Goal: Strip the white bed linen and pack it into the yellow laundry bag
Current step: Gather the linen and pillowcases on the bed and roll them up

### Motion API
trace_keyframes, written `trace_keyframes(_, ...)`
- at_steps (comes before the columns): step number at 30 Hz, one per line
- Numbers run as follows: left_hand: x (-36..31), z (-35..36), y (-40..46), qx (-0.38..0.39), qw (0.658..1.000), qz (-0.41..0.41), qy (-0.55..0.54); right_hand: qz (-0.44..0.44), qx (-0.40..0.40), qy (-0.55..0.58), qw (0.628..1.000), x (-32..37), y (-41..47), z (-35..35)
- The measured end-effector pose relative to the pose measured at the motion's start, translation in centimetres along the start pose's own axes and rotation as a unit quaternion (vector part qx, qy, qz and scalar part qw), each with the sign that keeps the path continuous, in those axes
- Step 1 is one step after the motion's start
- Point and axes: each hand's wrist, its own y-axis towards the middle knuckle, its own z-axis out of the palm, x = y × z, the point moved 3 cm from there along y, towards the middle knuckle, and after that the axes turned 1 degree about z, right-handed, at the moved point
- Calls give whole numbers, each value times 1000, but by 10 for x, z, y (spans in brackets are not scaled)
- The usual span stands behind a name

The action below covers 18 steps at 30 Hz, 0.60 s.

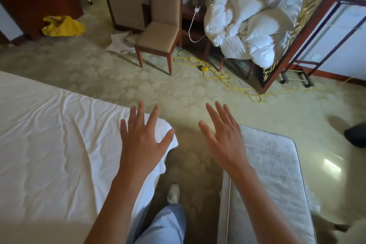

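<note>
While both hands are stretched out with nothing in them, the scene reads as follows.

Left hand: the left hand (143, 140) has its fingers straight and spread wide. It is over the near corner of the white sheet (59, 134). Whether the palm touches the cloth or hovers just above it, the picture does not tell. It grips nothing.

Right hand: the right hand (223, 136) is also flat, the fingers straight and a little apart, and it holds nothing. It is above the gap between the two beds, beside the corner of the bare mattress (273, 164).

Hands together: the two hands are apart from each other, both empty.

Sheet: the white sheet lies on the left bed, wrinkled. Its near corner looks loose and hangs over the edge, so it seems partly freed but not pulled off.

Bare mattress: the right bed shows only its quilted top, so this one seems already stripped.

Other linen: a heap of white bedding (255, 24) is piled on a stand at the far right, well apart from the hands. Some white cloth (118, 42) lies on the floor by the chair (160, 25).

Laundry bag: the yellow laundry bag (63, 26) lies crumpled on the carpet at the far left, well apart from both beds. It looks almost flat, so probably little or nothing is packed.

Progress: as a judgement, about the middle. What is left: to pull off the sheet, to gather the linen, to fill the bag.
</note>
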Motion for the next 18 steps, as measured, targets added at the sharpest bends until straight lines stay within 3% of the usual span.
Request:
trace_keyframes(9, -16, 29, 246, -18, 997, 47, -57, 22, -43, -9, 999, -20, 226, -7)
trace_keyframes(18, -13, 69, 412, 3, 999, 9, -51, 2, -22, -2, 1000, -47, 416, 3)
